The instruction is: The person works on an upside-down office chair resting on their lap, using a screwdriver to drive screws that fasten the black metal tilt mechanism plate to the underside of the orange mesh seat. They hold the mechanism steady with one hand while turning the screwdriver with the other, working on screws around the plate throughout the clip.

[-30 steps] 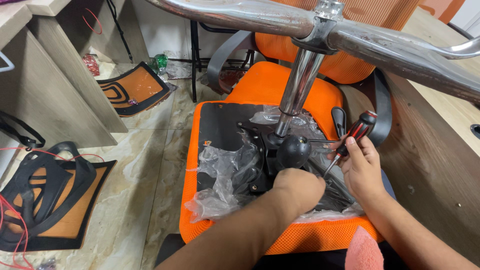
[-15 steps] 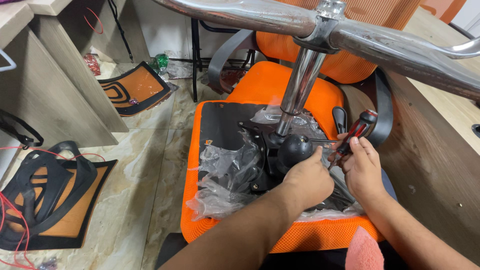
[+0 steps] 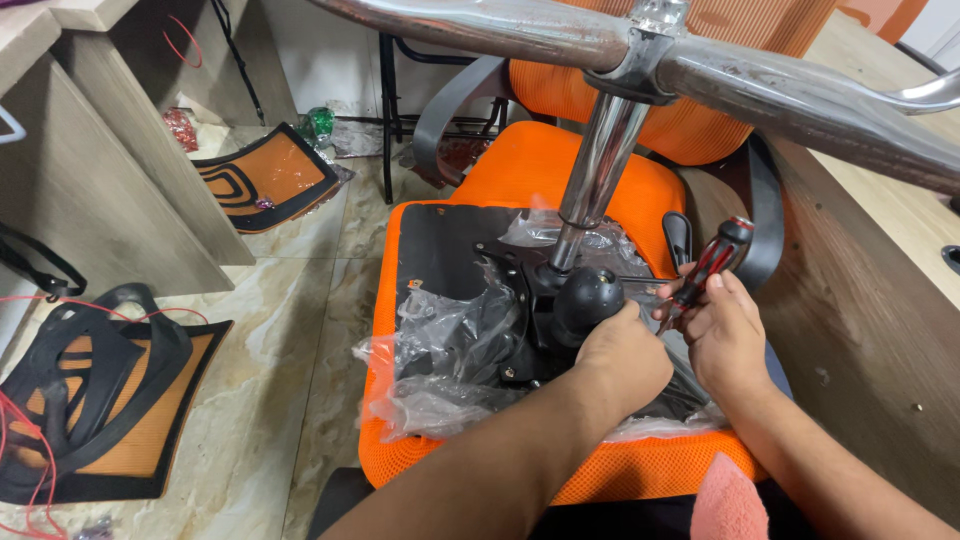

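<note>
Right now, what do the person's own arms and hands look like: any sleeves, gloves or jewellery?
Both forearms are bare as far as the frame shows, with no sleeves visible. The left hand and right hand wear no gloves, and no rings, watch or bracelets show. Fingers are uncovered, with short nails where visible.

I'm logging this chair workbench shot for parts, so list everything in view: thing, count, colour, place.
screwdriver: 1, red and black handle, in the right hand over the mechanism
chair mechanism: 1, black, on the upturned seat's underside
plastic wrap: 1 crumpled sheet, clear, around the mechanism
upturned seat: 1, orange mesh with black underside, centre
chrome base: 1, silver column and arms, top
second chair: 1, orange, behind
mesh panels: 2, orange and black, on the floor at left
desk: 1, wood, right
marble floor: beige, left
left hand: 1, on the mechanism
right hand: 1, gripping the screwdriver
</note>
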